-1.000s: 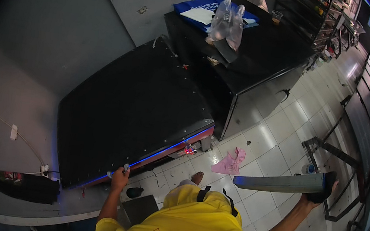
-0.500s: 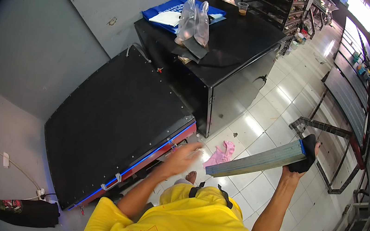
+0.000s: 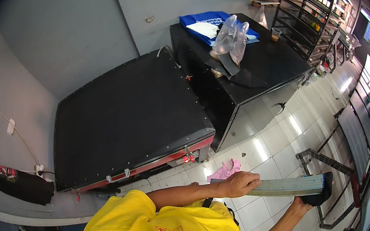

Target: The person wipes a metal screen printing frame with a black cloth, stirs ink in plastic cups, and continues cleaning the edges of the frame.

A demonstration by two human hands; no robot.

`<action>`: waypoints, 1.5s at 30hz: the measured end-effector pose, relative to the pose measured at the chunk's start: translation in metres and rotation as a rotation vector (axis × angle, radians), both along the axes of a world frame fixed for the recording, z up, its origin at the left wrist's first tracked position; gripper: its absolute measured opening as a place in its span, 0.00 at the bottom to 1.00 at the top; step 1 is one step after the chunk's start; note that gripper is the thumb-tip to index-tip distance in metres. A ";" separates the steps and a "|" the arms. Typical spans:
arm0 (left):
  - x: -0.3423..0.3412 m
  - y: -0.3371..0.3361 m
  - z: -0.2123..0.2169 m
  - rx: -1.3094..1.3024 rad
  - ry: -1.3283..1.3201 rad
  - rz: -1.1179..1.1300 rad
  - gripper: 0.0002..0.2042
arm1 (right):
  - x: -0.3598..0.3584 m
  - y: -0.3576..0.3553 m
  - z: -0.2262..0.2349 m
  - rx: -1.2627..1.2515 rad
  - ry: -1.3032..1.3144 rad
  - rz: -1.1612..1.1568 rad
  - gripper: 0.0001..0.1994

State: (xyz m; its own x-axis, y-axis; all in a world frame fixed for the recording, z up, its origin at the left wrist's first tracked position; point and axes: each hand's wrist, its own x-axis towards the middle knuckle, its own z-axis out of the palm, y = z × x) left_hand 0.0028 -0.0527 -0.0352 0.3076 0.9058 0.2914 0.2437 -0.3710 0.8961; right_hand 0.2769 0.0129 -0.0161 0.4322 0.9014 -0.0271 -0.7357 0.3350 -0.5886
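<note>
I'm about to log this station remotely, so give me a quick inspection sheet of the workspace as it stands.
Surface: large black flat bed, top bare.
Job's things: long grey flat frame, held level over the tiled floor.
Clutter: pink rag on floor; clear plastic bag, blue bag and cup on black table.
Hands: left hand grips the frame's near end; right hand supports the far end.
Cables: wall cord to socket.
Surroundings: metal racks.

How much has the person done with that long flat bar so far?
Done: the long flat bar is lifted off everything, held level over the tiled floor. In hand: the left hand grips one end, the right hand supports the dark-capped end. Left: it rests nowhere yet; the big black table lies bare beside it.
</note>
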 end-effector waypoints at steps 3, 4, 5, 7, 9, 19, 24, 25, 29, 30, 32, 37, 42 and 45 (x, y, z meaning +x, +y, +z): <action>-0.005 -0.004 0.003 0.013 -0.034 0.085 0.14 | -0.006 0.005 -0.005 -0.108 0.115 0.013 0.15; -0.007 -0.006 0.004 0.003 -0.044 0.105 0.14 | -0.012 0.005 -0.003 -0.113 0.099 0.042 0.16; -0.009 -0.007 0.004 -0.002 -0.051 0.117 0.14 | -0.015 0.008 -0.004 -0.099 0.080 0.066 0.17; -0.014 -0.008 0.003 -0.007 -0.062 0.138 0.14 | -0.023 0.014 -0.001 -0.053 0.041 0.107 0.19; -0.017 -0.008 0.000 -0.017 -0.091 0.170 0.14 | -0.039 0.011 0.010 -0.066 -0.013 0.119 0.19; -0.010 -0.002 -0.007 -0.109 -0.192 0.257 0.17 | -0.110 0.002 0.056 -0.178 -0.208 0.076 0.26; -0.024 0.022 -0.010 -0.140 -0.136 0.307 0.23 | -0.126 -0.002 0.037 -0.078 -0.386 0.019 0.24; -0.027 0.025 -0.002 -0.156 -0.119 0.295 0.23 | -0.130 -0.004 0.040 -0.050 -0.358 0.017 0.24; -0.030 0.034 0.021 -0.155 -0.074 0.247 0.24 | -0.108 0.020 0.049 -0.079 -0.214 -0.076 0.24; -0.031 0.034 0.022 -0.139 -0.067 0.245 0.24 | -0.097 0.028 0.051 -0.102 -0.165 -0.120 0.24; -0.039 0.038 -0.004 -0.180 -0.075 0.252 0.25 | -0.072 0.033 0.069 -0.187 -0.121 -0.245 0.24; -0.027 0.046 -0.008 -0.235 -0.156 0.289 0.27 | -0.068 0.028 0.047 -0.199 -0.514 -0.118 0.25; -0.002 0.056 -0.020 -0.296 -0.130 0.306 0.28 | -0.111 0.036 0.035 -0.135 -0.567 -0.080 0.15; 0.005 0.086 -0.037 -0.544 -0.386 0.515 0.28 | -0.140 0.022 0.021 -0.183 -0.801 -0.014 0.13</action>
